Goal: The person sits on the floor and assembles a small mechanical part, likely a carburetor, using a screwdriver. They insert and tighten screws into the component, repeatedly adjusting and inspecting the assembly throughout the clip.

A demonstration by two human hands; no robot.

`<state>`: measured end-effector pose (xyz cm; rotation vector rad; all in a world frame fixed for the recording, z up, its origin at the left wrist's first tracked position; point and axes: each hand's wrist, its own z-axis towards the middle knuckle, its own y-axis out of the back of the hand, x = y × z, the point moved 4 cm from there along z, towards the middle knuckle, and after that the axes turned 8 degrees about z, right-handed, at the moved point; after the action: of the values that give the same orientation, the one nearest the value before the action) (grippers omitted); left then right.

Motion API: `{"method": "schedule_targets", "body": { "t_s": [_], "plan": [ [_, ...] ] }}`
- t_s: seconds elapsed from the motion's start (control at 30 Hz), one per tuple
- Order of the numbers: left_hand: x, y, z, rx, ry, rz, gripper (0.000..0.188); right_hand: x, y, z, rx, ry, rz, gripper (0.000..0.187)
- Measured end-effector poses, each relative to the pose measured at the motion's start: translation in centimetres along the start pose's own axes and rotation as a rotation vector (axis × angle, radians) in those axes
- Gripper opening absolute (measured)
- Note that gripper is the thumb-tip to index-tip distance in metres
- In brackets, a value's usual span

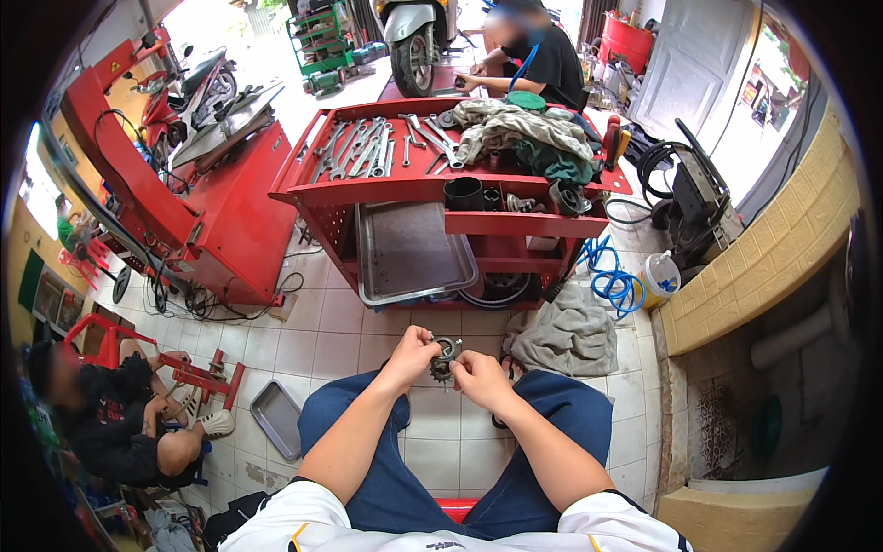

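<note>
Between my knees, my left hand (414, 357) and my right hand (482, 377) hold a small dark metal part (445, 350) from either side. It has a ring-shaped upper portion and what looks like a toothed lower portion; its exact kind cannot be made out. My left fingers pinch its upper left edge. The fingertips of my right hand close on its lower right side, hiding some of it. Beyond my hands stands a red tool cart (368, 191), with several wrenches (370, 152) and crumpled rags (524, 129) on top.
A metal tray (414, 293) juts from the cart's lower shelf. A grey cloth (566, 336) and blue coiled hose (607, 276) lie at right. At left, a person (110, 414) sits near a shallow pan (277, 419). Another person (550, 69) crouches beside a scooter (414, 46).
</note>
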<state>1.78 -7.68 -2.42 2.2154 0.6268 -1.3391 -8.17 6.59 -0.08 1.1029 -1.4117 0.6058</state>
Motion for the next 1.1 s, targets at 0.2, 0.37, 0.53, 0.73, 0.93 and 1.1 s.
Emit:
{"method": "schedule_targets", "body": {
  "t_s": [0.2, 0.37, 0.53, 0.73, 0.93, 1.1],
  "plan": [
    [0.2, 0.1, 0.0, -0.009, -0.007, -0.007, 0.03, 0.0, -0.1, 0.0, -0.006, 0.034, -0.044, 0.027],
    [-0.7, 0.1, -0.8, -0.01, -0.008, 0.103, 0.031, 0.0, -0.2, -0.2, -0.012, 0.033, -0.042, 0.027],
    [-0.5, 0.0, -0.7, -0.025, -0.011, 0.0, 0.032, -1.3, -0.3, 0.2, 0.072, -0.138, 0.19, 0.027],
    [-0.3, -0.2, -0.6, -0.01, -0.086, 0.151, 0.032, -1.7, 0.2, -0.1, 0.338, -0.521, 0.514, 0.029],
    [-0.9, -0.6, -1.0, 0.031, -0.184, 0.262, 0.033, -2.1, 0.0, -0.3, 0.386, -0.467, 0.344, 0.027],
    [-1.1, -0.5, -0.9, 0.012, -0.198, 0.252, 0.033, -1.8, 0.0, -0.2, 0.298, -0.416, 0.297, 0.033]
  ]
}}
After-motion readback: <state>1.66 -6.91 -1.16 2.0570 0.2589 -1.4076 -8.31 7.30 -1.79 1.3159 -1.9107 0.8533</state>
